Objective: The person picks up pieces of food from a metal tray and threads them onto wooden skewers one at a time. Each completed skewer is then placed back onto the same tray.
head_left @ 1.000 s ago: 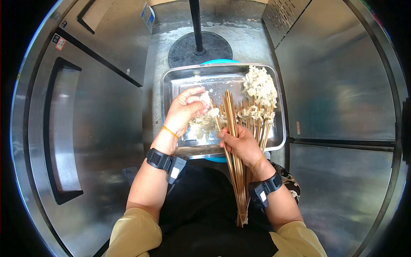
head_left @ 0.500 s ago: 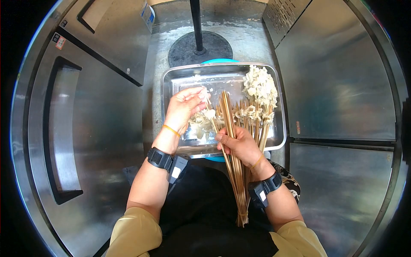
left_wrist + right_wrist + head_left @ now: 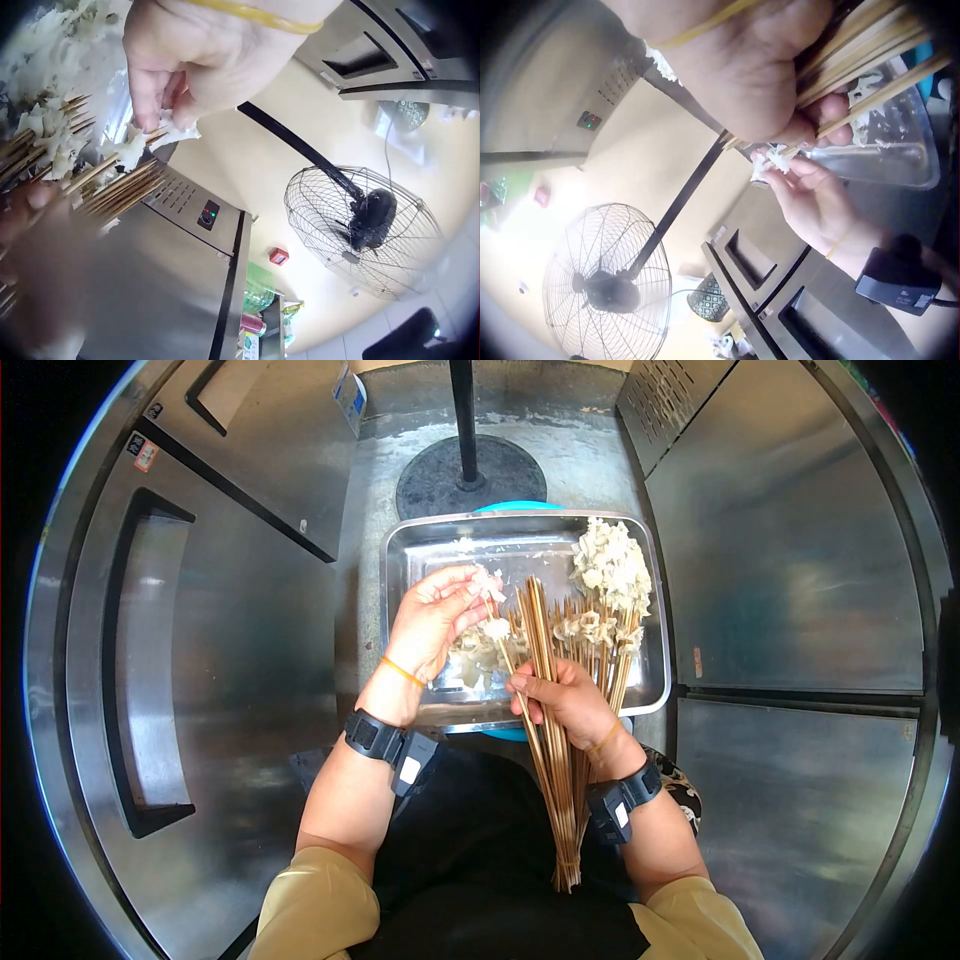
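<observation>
My left hand (image 3: pixel 428 622) pinches a thin, pale, ragged piece of food (image 3: pixel 182 132) between thumb and fingertips, right at the tip of a bamboo skewer (image 3: pixel 94 174). A similar pale lump (image 3: pixel 496 628) is threaded just below that tip. My right hand (image 3: pixel 568 700) grips a thick bundle of bamboo skewers (image 3: pixel 562 810), banded near its lower end. Its thumb and fingers hold the single skewer slightly apart, on the bundle's left. Both hands are over the near half of a steel tray (image 3: pixel 400 540).
Loaded skewers (image 3: pixel 605 628) lie along the tray's right side, beside a heap of pale pieces (image 3: pixel 612 565). More loose pieces (image 3: pixel 475 660) lie under the left hand. Steel cabinets (image 3: pixel 240 640) flank both sides. A fan (image 3: pixel 364 225) stands beyond the tray on a round black base (image 3: pixel 430 485).
The single skewer's tip swung left toward the left hand's fingers, then slightly back right. The pinched piece now sits against that tip. The right hand keeps its grip on the bundle.
</observation>
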A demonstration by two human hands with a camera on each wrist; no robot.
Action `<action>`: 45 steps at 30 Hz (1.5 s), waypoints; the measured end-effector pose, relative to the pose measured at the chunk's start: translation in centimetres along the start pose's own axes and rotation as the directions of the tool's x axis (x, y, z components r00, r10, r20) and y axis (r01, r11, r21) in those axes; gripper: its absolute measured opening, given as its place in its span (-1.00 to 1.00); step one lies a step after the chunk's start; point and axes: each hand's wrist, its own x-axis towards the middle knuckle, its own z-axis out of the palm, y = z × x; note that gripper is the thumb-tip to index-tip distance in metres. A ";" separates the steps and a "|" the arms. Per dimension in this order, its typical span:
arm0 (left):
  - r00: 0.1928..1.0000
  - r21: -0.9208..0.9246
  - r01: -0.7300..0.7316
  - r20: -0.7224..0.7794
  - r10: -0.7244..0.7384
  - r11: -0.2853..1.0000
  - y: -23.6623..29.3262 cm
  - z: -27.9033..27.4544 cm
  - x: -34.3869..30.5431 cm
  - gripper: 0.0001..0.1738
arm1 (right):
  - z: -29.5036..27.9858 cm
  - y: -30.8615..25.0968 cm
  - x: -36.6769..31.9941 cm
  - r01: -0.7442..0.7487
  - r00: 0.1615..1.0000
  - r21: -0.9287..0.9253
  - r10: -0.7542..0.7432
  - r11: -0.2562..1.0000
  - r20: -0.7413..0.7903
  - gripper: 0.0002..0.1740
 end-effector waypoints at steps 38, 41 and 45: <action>0.983 0.197 0.092 -0.171 -0.058 0.976 -0.5 0.7 -0.6 -0.86 | 0.8 0.5 0.0 0.062 0.995 -0.133 -0.072 0.989 -0.070 -0.88; 0.980 0.157 0.131 -0.172 -0.103 0.979 -0.9 0.6 -0.7 -0.85 | 0.8 0.6 0.0 0.065 0.993 -0.147 -0.079 0.987 -0.089 -0.89; 0.975 0.116 0.131 -0.193 -0.107 0.985 -1.4 1.3 -1.3 -0.83 | 0.6 1.0 0.2 0.066 0.991 -0.139 -0.082 0.988 -0.107 -0.90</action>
